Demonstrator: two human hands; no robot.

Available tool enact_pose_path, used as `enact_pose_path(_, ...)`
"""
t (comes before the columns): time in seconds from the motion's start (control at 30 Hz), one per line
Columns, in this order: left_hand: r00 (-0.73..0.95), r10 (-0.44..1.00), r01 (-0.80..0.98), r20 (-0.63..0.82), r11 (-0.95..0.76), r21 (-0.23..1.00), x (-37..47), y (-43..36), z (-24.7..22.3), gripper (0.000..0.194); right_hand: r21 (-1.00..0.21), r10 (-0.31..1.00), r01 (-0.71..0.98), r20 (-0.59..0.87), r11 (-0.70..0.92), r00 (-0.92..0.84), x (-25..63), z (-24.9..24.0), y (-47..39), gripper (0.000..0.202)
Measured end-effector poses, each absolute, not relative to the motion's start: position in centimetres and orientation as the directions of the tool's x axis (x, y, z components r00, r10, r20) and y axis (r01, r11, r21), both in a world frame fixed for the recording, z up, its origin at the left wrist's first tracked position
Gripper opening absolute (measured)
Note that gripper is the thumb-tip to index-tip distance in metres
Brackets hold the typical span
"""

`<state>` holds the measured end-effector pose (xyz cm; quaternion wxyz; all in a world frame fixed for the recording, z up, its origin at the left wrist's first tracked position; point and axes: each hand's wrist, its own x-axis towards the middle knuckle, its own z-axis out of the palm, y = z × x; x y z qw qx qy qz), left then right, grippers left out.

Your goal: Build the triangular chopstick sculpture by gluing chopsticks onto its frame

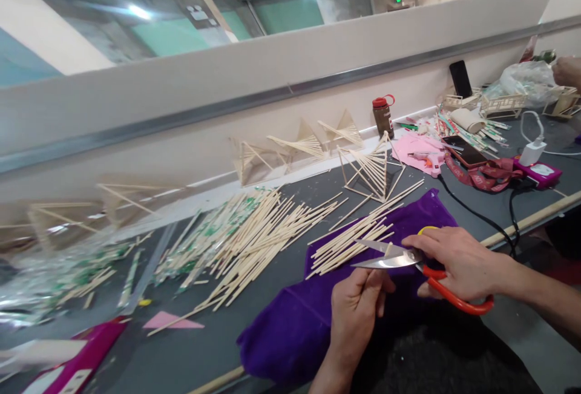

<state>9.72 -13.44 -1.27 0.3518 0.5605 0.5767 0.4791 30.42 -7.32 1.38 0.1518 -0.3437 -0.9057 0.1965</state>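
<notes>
My right hand grips a pair of scissors with red handles, a bit of yellow showing by the pivot. The blades are apart and point left, over my left hand. My left fingers are pinched together just under the lower blade. A short end of a pale wooden stick rises between the blades above those fingers; the rest of it is hidden. Beneath both hands lies a purple cloth. A bunch of thin wooden sticks rests on the cloth, just beyond the scissors.
A larger pile of sticks and plastic wrappers spread leftward. Stick frames stand near the wall, with a red-capped bottle behind. Rightward lie a glue gun, its black cable and a phone. Another person's hand shows far right.
</notes>
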Motion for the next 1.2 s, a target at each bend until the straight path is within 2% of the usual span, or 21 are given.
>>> enact_pose_path(0.13,-0.066,0.991,0.282,0.116,-0.093,0.955,9.4,-13.5,-1.4,0.046,-0.469,0.678,0.563,0.114,0.681,-0.726,30.6,1.8,-7.5,0.075)
enact_pose_path(0.33,-0.002,1.0,0.176,0.013,-0.013,0.984,9.6,-13.5,-0.8,0.054,-0.492,0.646,0.528,0.096,0.692,-0.757,30.8,2.2,-7.8,0.074)
enact_pose_path(0.5,-0.007,1.0,0.169,-0.02,0.021,0.985,9.9,-13.9,-0.3,0.053,-0.505,0.626,0.488,0.141,0.712,-0.767,30.9,1.5,-8.0,0.057)
enact_pose_path(0.77,-0.054,0.998,0.2,0.015,-0.003,0.98,9.9,-13.8,-0.6,0.048,-0.424,0.637,0.521,0.195,0.741,-0.746,30.9,0.1,-8.0,0.049)
enact_pose_path(0.97,-0.174,0.982,0.174,0.073,-0.042,0.984,10.1,-13.2,-0.6,0.021,-0.406,0.671,0.559,0.218,0.723,-0.709,30.5,-0.1,-7.5,0.045)
enact_pose_path(1.1,-0.18,0.977,0.182,0.111,-0.078,0.98,9.9,-13.4,-0.9,0.023,-0.435,0.682,0.556,0.22,0.709,-0.698,30.4,0.3,-7.5,0.05)
enact_pose_path(1.2,-0.145,0.98,0.24,0.136,-0.098,0.966,9.7,-13.5,-1.2,0.029,-0.45,0.694,0.57,0.178,0.687,-0.697,30.5,0.7,-7.7,0.063)
